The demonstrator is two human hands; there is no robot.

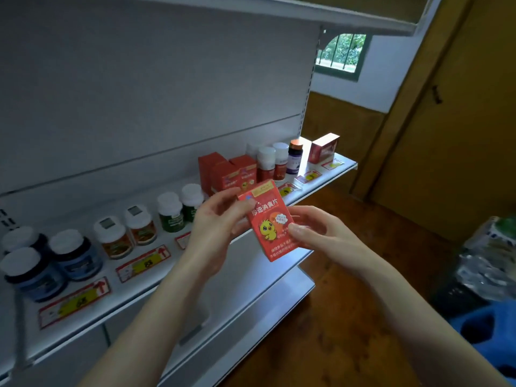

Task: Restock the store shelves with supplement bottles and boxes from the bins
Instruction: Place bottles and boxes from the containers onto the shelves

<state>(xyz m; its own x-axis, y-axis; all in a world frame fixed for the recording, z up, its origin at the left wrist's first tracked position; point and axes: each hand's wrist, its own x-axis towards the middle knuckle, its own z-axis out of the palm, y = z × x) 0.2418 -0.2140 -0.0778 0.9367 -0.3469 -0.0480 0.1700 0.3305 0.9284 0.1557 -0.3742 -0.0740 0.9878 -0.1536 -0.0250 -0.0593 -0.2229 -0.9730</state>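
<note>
Red box [268,222] in both hands' grip, white shelf [229,247] behind, wooden floor [335,317] below

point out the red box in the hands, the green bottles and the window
red box [267,222], head view, on the chick picture
green bottles [171,212], head view, on the left one's label
window [342,51], head view, on the barred pane

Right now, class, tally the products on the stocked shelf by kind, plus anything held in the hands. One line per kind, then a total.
Dark blue jars: 3
White-capped bottles, orange labels: 2
Green bottles: 2
Red boxes on the shelf: 4
Red-and-white bottles: 2
Dark bottle, orange cap: 1
Red box in both hands: 1
Total: 15
</note>
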